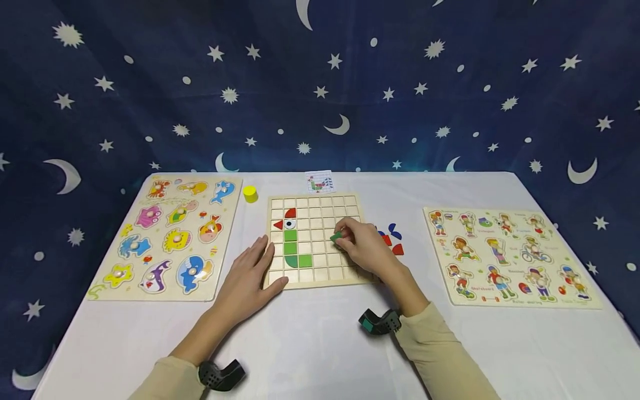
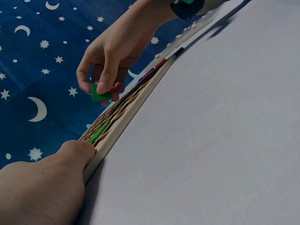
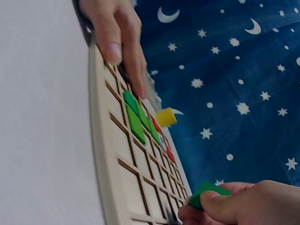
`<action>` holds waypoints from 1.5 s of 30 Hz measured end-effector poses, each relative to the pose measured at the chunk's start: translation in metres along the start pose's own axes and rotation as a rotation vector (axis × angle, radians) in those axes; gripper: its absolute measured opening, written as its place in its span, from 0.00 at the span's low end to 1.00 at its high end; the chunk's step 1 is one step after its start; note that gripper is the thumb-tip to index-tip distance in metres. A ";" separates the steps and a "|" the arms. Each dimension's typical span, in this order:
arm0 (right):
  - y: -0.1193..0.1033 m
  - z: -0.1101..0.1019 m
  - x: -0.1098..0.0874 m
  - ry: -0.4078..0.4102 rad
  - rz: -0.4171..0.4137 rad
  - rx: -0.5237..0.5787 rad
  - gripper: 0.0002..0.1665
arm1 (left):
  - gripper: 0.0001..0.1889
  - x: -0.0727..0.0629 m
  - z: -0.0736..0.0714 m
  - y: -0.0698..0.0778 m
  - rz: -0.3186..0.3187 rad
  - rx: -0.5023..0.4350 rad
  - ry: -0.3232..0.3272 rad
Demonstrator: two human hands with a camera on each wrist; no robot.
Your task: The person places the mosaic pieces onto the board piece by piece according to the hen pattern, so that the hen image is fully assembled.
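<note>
My right hand (image 1: 367,247) pinches a small green tile (image 3: 202,193) between thumb and fingers, just above the right part of the wooden grid board (image 1: 320,280). My left hand (image 1: 245,280) rests along the board's left edge, fingers extended and thumb at the near corner. On the board's left side sit a red quarter-round tile (image 1: 290,213), an eye tile (image 1: 289,224), a red triangle tile (image 1: 278,224), green square tiles (image 1: 305,260) and a dark green quarter-round tile (image 1: 290,261). The held tile's full outline is partly covered by my fingers.
Loose blue tiles (image 1: 394,228) and red tiles (image 1: 398,250) lie right of the board, partly behind my right hand. A picture card (image 1: 320,181) and a yellow cylinder (image 1: 250,194) are behind it. Knob puzzles with sea animals (image 1: 170,261) and sporting figures (image 1: 510,264) flank it.
</note>
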State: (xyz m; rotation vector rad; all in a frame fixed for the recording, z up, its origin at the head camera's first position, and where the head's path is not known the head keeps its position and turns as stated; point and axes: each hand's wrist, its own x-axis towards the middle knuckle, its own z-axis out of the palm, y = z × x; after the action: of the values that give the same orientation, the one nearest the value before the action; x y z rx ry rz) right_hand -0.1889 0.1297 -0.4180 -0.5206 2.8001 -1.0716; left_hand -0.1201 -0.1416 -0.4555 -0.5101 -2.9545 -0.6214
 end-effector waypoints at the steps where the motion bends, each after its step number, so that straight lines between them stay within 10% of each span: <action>1: -0.001 0.002 0.000 0.000 0.006 0.005 0.10 | 0.42 0.000 0.000 0.000 0.001 0.001 0.000; 45: -0.011 0.022 -0.001 -0.120 -0.029 -0.087 0.11 | 0.42 0.001 -0.001 0.000 0.001 0.012 -0.003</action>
State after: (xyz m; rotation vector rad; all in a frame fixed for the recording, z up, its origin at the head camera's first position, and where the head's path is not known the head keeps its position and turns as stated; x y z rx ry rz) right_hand -0.1802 0.1086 -0.4266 -0.6141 2.7514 -0.8955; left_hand -0.1209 -0.1417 -0.4545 -0.5111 -2.9586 -0.6035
